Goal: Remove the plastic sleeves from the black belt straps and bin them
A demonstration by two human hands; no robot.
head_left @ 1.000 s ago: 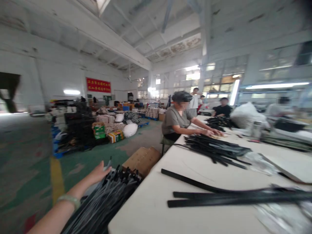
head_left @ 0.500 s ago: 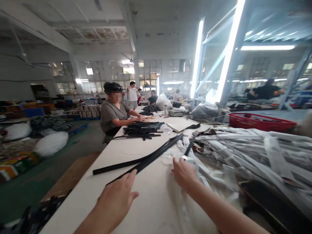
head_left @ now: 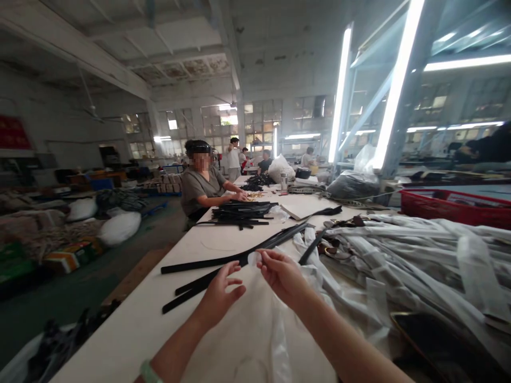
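Note:
My right hand [head_left: 281,274] pinches a translucent plastic sleeve [head_left: 254,259] between thumb and fingers; its end sticks out to the left. A length of similar clear plastic hangs or lies below that hand, and I cannot tell if it is the same piece. My left hand [head_left: 223,295] is open beside the sleeve's end, fingers spread and holding nothing. Behind both hands, long black straps [head_left: 207,263] lie across the white table [head_left: 131,330]. One more black strap [head_left: 311,247] runs past my right hand toward the pile of wrapped straps.
Plastic-wrapped straps [head_left: 399,266] are heaped on the right, with a red crate [head_left: 459,207] behind. Farther up the table lies a stack of black strips [head_left: 243,211], where a co-worker [head_left: 203,183] handles small pieces. White sacks [head_left: 120,229] stand on the floor at left.
My right hand has moved left and up, bringing the plastic with it. My left hand has come off the black straps and moved right, toward the right hand. The view has turned slightly left.

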